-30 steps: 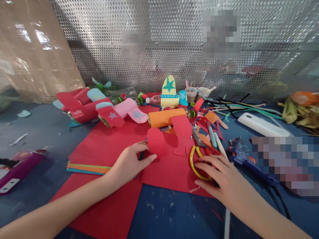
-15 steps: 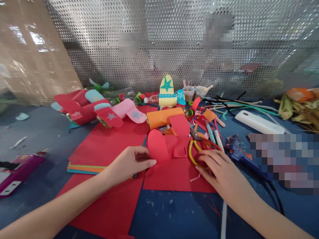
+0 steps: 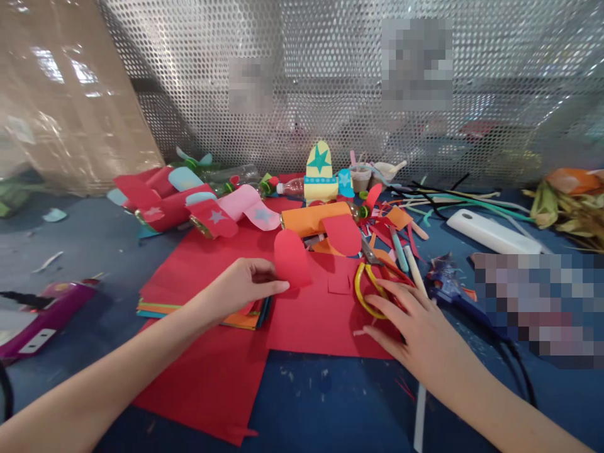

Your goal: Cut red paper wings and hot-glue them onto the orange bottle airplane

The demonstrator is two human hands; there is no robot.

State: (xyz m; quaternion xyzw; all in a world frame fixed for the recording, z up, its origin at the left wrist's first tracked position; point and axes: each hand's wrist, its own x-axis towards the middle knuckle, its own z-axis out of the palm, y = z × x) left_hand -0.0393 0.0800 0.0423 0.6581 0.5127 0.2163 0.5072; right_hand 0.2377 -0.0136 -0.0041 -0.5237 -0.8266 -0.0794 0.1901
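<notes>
My left hand (image 3: 250, 280) pinches the edge of a red paper cutout (image 3: 290, 255) with a rounded top, held tilted over a red sheet (image 3: 302, 327). My right hand (image 3: 415, 321) is over the scissors (image 3: 359, 296), fingers apart, with fingertips at the yellow and red handles. The scissors lie with their blades pointing away from me, and my fingers hide part of the handles. A small red paper square (image 3: 338, 284) is on the sheet between my hands. Beyond it, an orange paper-wrapped bottle (image 3: 311, 220) has a red rounded paper piece (image 3: 343, 234) against it.
Stacked coloured paper (image 3: 189, 277) is on the left, near a purple power strip (image 3: 61, 311). Paper-covered bottles (image 3: 174, 211) stretch along the back before a perforated metal panel (image 3: 321, 38). To the right are a blue glue gun (image 3: 467, 308) and a white bar-shaped object (image 3: 491, 233).
My left hand has moved the red cutout slightly up and left, away from the small square. The right hand's fingers have spread a little at the scissors. The view has shifted slightly.
</notes>
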